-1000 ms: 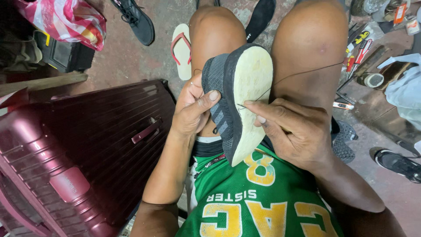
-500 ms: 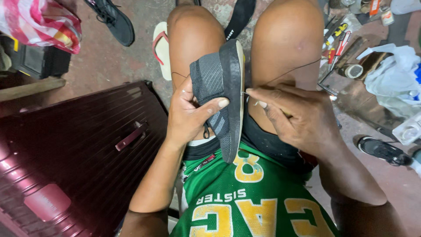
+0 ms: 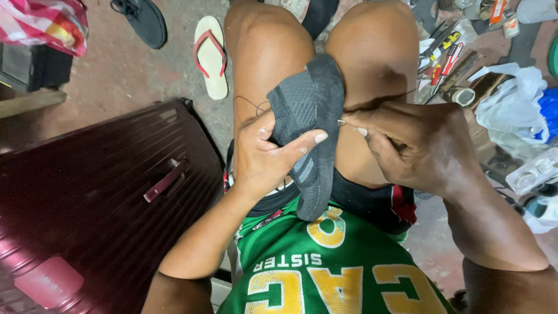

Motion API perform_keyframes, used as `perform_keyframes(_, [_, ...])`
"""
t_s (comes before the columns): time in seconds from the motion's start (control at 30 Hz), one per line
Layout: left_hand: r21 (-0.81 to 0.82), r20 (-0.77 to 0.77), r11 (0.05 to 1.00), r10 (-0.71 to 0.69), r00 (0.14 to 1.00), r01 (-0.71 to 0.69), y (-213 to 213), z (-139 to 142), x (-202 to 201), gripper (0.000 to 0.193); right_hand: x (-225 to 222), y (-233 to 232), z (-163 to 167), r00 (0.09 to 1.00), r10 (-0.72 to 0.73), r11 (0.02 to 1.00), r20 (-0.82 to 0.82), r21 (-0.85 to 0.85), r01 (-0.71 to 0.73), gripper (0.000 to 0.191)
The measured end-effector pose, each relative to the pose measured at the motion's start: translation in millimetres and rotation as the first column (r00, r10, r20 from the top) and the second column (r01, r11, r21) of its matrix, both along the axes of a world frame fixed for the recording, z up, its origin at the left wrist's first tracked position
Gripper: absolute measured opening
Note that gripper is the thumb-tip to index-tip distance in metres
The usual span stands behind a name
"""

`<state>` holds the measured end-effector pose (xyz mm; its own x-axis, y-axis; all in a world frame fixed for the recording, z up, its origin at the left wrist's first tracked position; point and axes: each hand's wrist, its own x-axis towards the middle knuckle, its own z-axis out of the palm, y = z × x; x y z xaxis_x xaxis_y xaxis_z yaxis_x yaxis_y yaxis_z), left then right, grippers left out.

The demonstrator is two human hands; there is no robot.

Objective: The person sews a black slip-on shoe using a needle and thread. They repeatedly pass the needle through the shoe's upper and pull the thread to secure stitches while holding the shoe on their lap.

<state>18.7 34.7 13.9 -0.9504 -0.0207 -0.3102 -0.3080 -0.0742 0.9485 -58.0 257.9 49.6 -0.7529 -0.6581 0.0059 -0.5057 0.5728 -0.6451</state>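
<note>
A dark grey knit sneaker [image 3: 311,125] with a black sole rests between my knees, toe pointing away. My left hand [image 3: 267,154] grips its upper from the left side, thumb laid across the fabric. My right hand [image 3: 415,145] sits to the right of the shoe, its fingertips pinching a thin needle [image 3: 344,122] at the sole's edge. A dark thread [image 3: 247,104] loops over my left thigh beside the shoe. I wear a green jersey with yellow letters.
A maroon hard-shell suitcase [image 3: 99,197] lies on the floor at left. A white flip-flop with red straps [image 3: 212,55] and a black shoe [image 3: 142,20] lie ahead. Several hand tools [image 3: 444,61], a tape roll [image 3: 463,96] and plastic bags [image 3: 511,99] crowd the right side.
The sneaker has turned from sole-up to its side, so the knit upper faces me. My right hand has moved in to the sole's edge with the needle.
</note>
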Motion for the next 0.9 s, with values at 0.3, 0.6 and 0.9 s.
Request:
perform_keyframes(0.3, [-0.041, -0.099, 0.999, -0.026, 0.995, 0.022, -16.6, -5.0, -15.2, 0.02, -18.8, -21.1, -4.5, 0.999, 0.04, 0.998, 0.033, 0.055, -0.041, 0.005])
perform_keyframes(0.6, [-0.04, -0.089, 0.999, -0.028, 0.996, 0.025, -17.1, -6.2, -14.0, 0.023, -24.4, 1.6, -19.8, 0.987, 0.033, 0.999, 0.158, -0.044, -0.026, 0.013])
perform_keyframes(0.9, [-0.146, -0.237, 0.989, -0.054, 0.97, 0.02, -27.7, -17.0, -29.2, 0.022, -33.8, -17.4, -21.4, 0.989, 0.091, 0.992, 0.113, 0.078, -0.1, 0.009])
